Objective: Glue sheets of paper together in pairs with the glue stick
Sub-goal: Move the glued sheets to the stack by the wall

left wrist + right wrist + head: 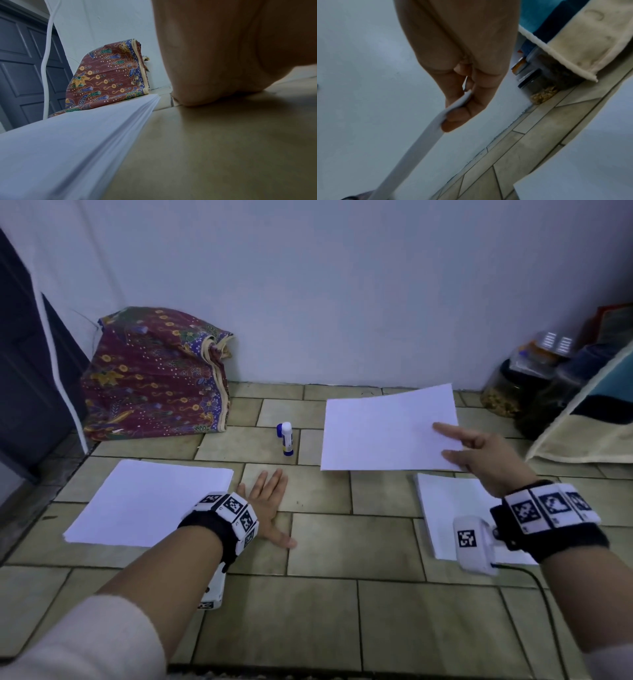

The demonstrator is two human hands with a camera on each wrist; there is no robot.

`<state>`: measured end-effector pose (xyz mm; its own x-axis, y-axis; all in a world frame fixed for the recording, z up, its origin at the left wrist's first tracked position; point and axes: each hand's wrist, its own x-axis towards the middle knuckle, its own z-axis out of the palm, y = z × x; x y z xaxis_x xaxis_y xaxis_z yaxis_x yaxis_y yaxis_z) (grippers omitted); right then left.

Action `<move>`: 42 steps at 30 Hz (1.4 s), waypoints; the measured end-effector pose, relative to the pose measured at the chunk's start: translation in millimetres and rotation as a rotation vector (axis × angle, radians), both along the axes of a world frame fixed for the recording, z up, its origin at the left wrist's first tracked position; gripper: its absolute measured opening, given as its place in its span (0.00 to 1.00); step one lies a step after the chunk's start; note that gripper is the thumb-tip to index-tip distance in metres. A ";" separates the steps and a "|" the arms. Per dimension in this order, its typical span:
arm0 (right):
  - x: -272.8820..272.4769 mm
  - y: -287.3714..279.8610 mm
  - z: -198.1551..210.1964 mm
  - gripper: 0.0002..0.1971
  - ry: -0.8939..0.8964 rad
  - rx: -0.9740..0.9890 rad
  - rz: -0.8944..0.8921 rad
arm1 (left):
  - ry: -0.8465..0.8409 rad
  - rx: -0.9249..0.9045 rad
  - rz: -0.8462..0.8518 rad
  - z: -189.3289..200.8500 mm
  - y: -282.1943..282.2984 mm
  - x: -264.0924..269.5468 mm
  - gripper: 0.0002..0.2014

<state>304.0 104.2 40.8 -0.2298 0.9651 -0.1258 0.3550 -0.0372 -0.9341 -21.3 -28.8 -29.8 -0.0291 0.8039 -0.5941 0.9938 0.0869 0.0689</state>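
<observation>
White sheet point(387, 429) pinched at its edge in right hand point(486, 460), above floor point(342, 542). Left hand point(270, 508) flat, fingers straight, beside stack point(147, 501). Glue stick point(286, 438) upright between.

My left hand point(265, 508) lies palm down on the floor, fingers straight and slightly spread, thumb stretched out to the side, forearm reaching in from the lower left with its sleeve pushed back. My right hand point(479, 453) is raised off the floor, pinching the edge of a single sheet point(387, 428) between the thumb above and the fingers point(453, 121) beneath. Both wrists wear marker bands.
</observation>
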 end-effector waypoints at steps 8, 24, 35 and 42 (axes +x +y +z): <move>-46.7 85.1 -27.5 0.23 -0.195 -0.069 -0.080 | -0.034 0.017 0.022 -3.9 -1.2 0.5 0.64; -76.7 131.7 -47.7 0.26 -0.625 -0.135 0.053 | -0.056 0.008 0.008 -6.6 -1.2 -3.7 0.65; -77.3 132.4 -55.6 0.22 -0.820 -0.085 0.091 | -0.050 0.029 0.022 -8.8 -1.6 -2.9 0.66; -80.2 128.9 -57.6 0.25 -0.919 -0.023 0.123 | -0.049 0.030 0.028 -9.4 -1.1 -2.8 0.66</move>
<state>223.9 233.1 -16.8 -0.1307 0.9356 -0.3279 0.9585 0.0347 -0.2830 -24.1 -29.9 -39.2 -0.0232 0.8207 -0.5709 0.9865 0.1113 0.1200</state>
